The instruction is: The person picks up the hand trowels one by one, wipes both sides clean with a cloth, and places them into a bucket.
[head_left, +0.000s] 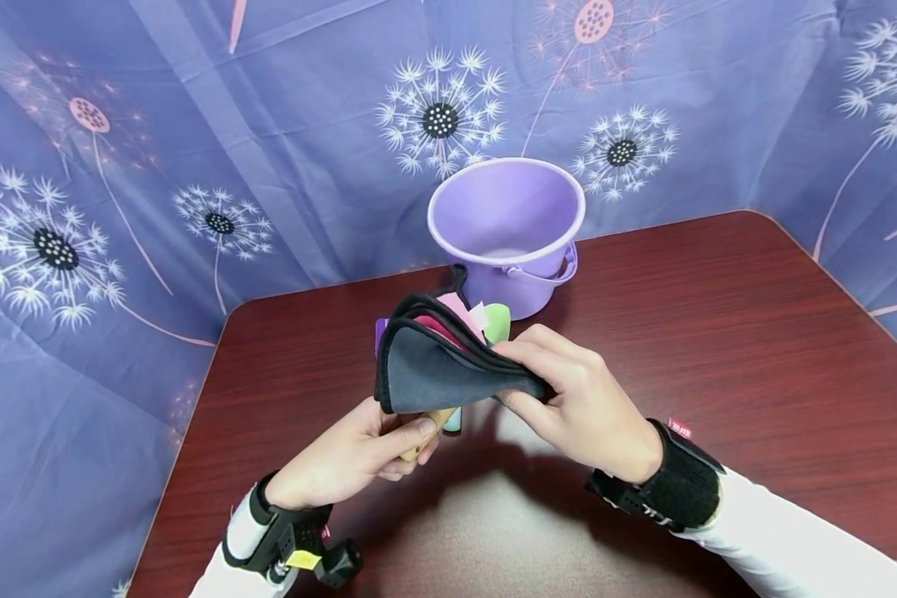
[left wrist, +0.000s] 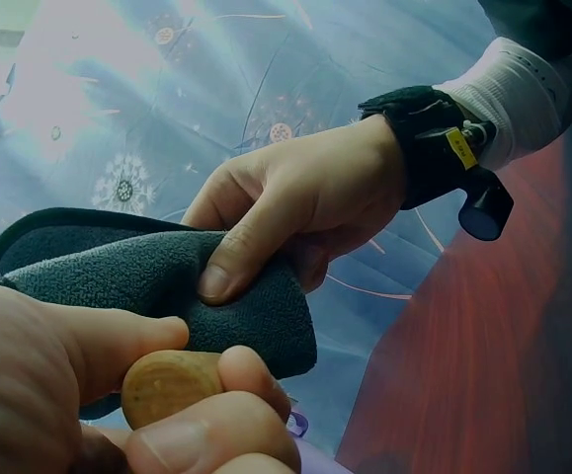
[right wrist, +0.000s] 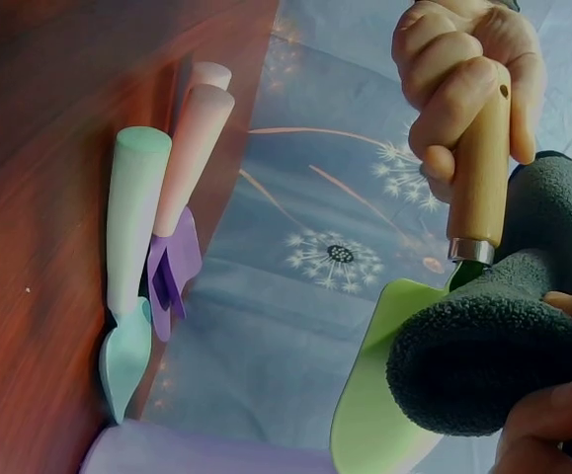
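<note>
Beyond the right hand (head_left: 579,390) stands the purple bucket (head_left: 504,203), that hand pinching a folded grey cloth (head_left: 441,378) over the green trowel (right wrist: 376,365), whose wooden handle (right wrist: 480,188) the left hand (head_left: 355,457) grips — wiping, I'd guess, so the next stroke calls for holding that handle steady.

The head view is bright and mostly crisp, with a broad, pale patch of glare on the bench (head_left: 508,531) and soft-edged dark shadows around it. The right sleeve (head_left: 815,531) nearly bleaches to white. The 2 wrist views are dimmer and cooler in tone. In the left one, strong light floods the upper left, washing out the patterned backdrop (left wrist: 197,118), while the lower right falls dark. In the right one, the grey cloth (right wrist: 463,385) sinks to near black inside its fold.
</note>
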Available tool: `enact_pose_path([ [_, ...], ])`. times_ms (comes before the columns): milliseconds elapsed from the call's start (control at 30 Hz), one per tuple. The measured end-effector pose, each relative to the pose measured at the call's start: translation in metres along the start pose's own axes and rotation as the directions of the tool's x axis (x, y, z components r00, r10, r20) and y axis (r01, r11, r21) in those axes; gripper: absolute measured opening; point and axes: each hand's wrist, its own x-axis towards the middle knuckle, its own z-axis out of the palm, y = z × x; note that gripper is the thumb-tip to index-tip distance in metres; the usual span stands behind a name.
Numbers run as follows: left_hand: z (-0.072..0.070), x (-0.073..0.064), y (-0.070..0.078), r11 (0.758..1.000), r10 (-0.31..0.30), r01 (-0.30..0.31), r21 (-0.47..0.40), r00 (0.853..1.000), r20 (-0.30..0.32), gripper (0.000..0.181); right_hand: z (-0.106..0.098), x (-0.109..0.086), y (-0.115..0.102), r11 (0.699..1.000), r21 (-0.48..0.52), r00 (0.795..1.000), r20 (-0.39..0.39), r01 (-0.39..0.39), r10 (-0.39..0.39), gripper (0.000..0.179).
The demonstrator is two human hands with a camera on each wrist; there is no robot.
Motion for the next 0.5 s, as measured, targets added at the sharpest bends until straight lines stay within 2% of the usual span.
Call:
enact_pose_path([
  [267,0.001,-0.001,0.000,1.000,0.009,-0.009,0.001,1.000,0.012,0.021,-0.002,0.000,0.001,1.000,-0.010,1.000,-0.005,0.004,-0.004,0.030],
  [367,0.001,-0.001,-0.001,1.000,0.009,-0.009,0.004,1.000,0.018,0.023,-0.004,0.002,0.004,1.000,-0.027,1.000,-0.027,-0.012,0.011,0.031],
  [500,0.000,-0.001,-0.002,1.000,0.026,-0.026,0.000,0.999,0.024,0.016,-0.007,0.003,0.010,0.997,-0.058,0.997,-0.054,-0.049,0.046,0.034],
])
